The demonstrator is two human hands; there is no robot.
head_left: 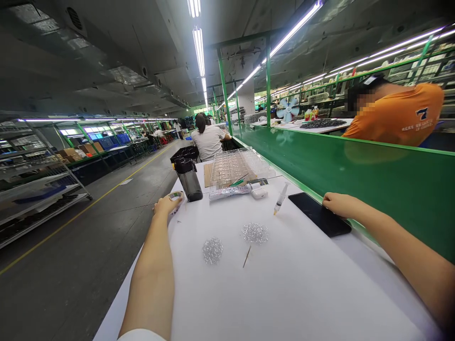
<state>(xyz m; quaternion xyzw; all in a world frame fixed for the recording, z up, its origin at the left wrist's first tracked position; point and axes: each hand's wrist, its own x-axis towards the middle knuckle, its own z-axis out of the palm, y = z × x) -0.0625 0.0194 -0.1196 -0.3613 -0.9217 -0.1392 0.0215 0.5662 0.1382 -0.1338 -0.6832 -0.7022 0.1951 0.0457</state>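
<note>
My left hand (pixel 165 206) is at the left edge of the white tabletop (pixel 284 293), its fingers closed round a roll of tape (pixel 177 194). My right hand (pixel 337 203) rests at the opposite edge with curled fingers, against the side of a flat black phone (pixel 320 215); what it grips, if anything, is hidden. Between my arms lie two small heaps of shiny clear bits, a left heap (pixel 213 251) and a right heap (pixel 255 233). A thin brown stick (pixel 246 256) lies below the right heap. A syringe (pixel 281 199) with a yellowish tip lies left of the phone.
A dark bottle (pixel 188 180) stands beside the tape. Farther back are clear plastic trays (pixel 234 166), a plastic packet (pixel 229 192) and a white case (pixel 259 192). A green conveyor belt (pixel 320 166) runs along the right. One person (pixel 208 137) sits ahead, another (pixel 398 113) across the belt.
</note>
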